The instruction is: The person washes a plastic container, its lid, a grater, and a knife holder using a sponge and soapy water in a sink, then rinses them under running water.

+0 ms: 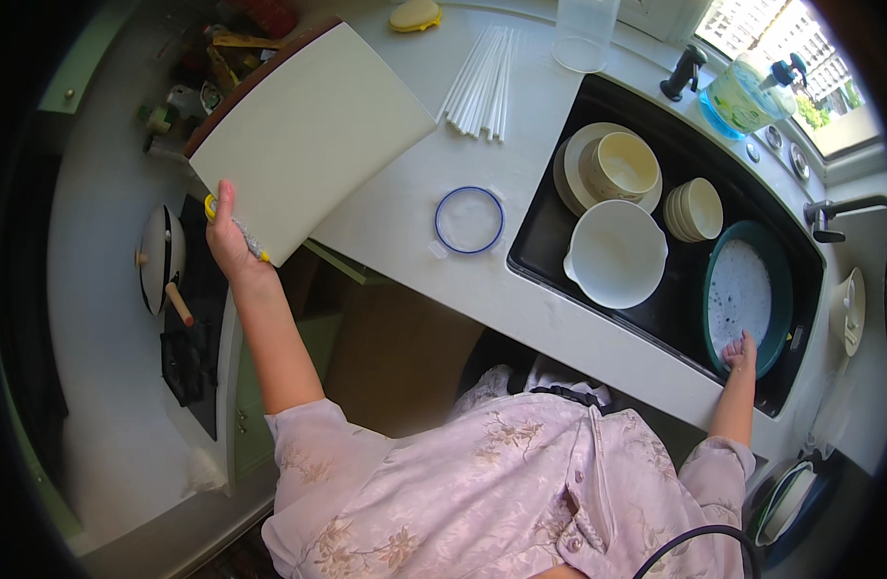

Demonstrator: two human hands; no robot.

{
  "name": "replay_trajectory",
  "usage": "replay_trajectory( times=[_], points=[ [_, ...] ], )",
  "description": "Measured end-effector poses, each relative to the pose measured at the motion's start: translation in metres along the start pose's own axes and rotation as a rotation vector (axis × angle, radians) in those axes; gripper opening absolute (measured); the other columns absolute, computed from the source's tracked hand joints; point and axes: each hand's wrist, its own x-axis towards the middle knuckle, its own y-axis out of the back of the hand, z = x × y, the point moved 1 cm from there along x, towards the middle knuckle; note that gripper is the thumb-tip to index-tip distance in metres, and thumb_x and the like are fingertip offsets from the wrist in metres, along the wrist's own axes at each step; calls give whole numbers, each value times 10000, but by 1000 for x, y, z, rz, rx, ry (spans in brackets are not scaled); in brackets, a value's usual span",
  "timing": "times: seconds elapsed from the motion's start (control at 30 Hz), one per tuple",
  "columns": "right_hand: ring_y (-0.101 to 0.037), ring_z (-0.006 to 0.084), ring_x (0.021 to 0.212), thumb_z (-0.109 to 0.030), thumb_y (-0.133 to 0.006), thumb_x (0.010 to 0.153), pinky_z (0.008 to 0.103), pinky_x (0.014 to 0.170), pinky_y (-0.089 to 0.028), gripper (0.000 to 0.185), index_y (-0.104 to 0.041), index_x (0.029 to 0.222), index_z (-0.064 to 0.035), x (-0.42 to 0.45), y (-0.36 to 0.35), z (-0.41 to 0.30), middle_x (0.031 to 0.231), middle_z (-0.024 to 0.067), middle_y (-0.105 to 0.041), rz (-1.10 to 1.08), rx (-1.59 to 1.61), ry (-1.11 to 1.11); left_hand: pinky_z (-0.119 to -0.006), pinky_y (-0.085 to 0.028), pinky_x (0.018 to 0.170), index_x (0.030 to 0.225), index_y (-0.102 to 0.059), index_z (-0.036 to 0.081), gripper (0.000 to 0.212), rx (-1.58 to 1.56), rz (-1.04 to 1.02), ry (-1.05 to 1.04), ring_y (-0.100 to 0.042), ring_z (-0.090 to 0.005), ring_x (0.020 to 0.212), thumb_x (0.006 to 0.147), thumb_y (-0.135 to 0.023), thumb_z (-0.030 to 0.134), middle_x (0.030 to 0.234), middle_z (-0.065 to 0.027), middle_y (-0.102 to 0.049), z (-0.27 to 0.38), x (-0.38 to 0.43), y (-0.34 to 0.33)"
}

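At the left, my left hand (230,235) is at the edge of a flat whitish board (317,130) with a reddish-brown far edge. It grips a grey scouring pad with yellow trim (246,239) against that edge, thumb up on the board's face. Reaching into the sink at the right, my right hand (740,352) is over the near side of a dark green basin (780,289). Its fingers are curled at the white suds (736,293), and whether they hold something cannot be made out.
The black sink (534,246) also holds a white handled bowl (620,253), a cream bowl (628,163) on plates, and several stacked small bowls (704,208). On the counter lie a blue-rimmed clear lid (469,219) and white sticks (483,87). A soap bottle (743,94) stands behind.
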Motion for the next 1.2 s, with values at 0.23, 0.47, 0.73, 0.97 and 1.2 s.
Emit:
replay_trajectory(
  times=[0.23, 0.47, 0.73, 0.97, 1.2],
  points=[
    [-253, 290, 1196, -341, -491, 791, 412, 973, -165, 557, -309, 1251, -83, -92, -25, -37, 1286, 121, -302, -295, -191, 510, -355, -417, 775, 1028, -483, 16, 339, -195, -325, 373, -516, -234, 885, 803, -507, 268, 991, -93, -534, 1, -27, -56],
    [-512, 159, 975, -249, -464, 842, 265, 862, -385, 329, -484, 1107, -55, -261, -70, -73, 1034, 91, -535, -873, -104, 904, -347, -395, 809, 1099, -456, 44, 372, -481, -821, 506, -499, -221, 945, 842, -407, 308, 1060, -97, -509, -5, -103, -118],
    [-575, 176, 841, -484, -332, 836, 265, 755, -458, 557, -528, 1014, 6, -311, -10, -95, 893, 128, -584, -1206, 150, 815, -348, -423, 786, 1090, -452, 40, 367, -337, -804, 347, -515, -225, 932, 830, -405, 295, 1057, -96, -512, -42, -226, -195],
    [-508, 125, 913, -505, -362, 821, 257, 809, -384, 552, -436, 1131, -55, -264, 37, -108, 985, 63, -548, -1355, 416, 280, -209, -433, 566, 891, -532, -13, 191, -116, -919, 301, -547, -109, 605, 751, -545, 116, 745, -42, -575, -100, -324, -243],
    [-511, 108, 835, -472, -484, 782, 222, 739, -394, 489, -519, 997, -34, -199, 58, -93, 890, 30, -548, -924, 653, 529, -271, -425, 725, 1047, -460, 0, 515, -153, -1339, 460, -513, -132, 870, 805, -445, 454, 970, -69, -530, -143, -380, -274]
  ],
)
